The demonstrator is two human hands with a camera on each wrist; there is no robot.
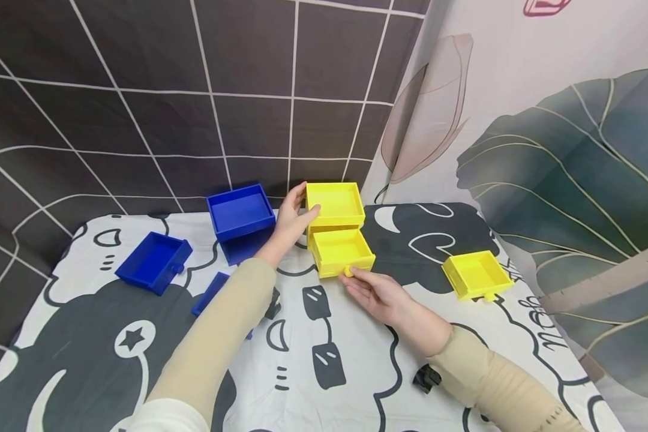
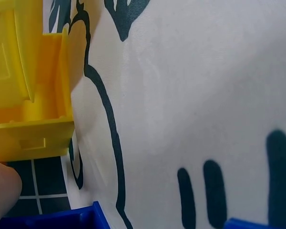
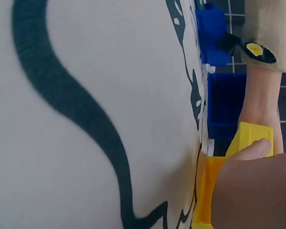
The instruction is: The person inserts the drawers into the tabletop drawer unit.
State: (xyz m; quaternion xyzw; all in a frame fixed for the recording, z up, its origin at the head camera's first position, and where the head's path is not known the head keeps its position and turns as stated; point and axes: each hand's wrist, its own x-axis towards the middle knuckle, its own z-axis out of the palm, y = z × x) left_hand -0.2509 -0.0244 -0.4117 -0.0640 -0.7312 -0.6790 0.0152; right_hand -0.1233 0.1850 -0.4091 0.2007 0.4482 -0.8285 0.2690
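Observation:
A yellow drawer case with a tray-like top stands near the back wall. My left hand grips its left side, thumb at the upper front edge. A yellow drawer sits partway out of the case's front. The right hand pinches the round knob on that drawer, with thumb and fingers at its front. In the left wrist view, the drawer looks tilted above the case's side wall. Over in the right wrist view, the thumb lies against the drawer's front.
Left of the yellow case stands a blue case with an open front. One loose blue drawer lies farther left; another blue piece is partly hidden by the left forearm. A loose yellow drawer rests at right on the patterned cloth.

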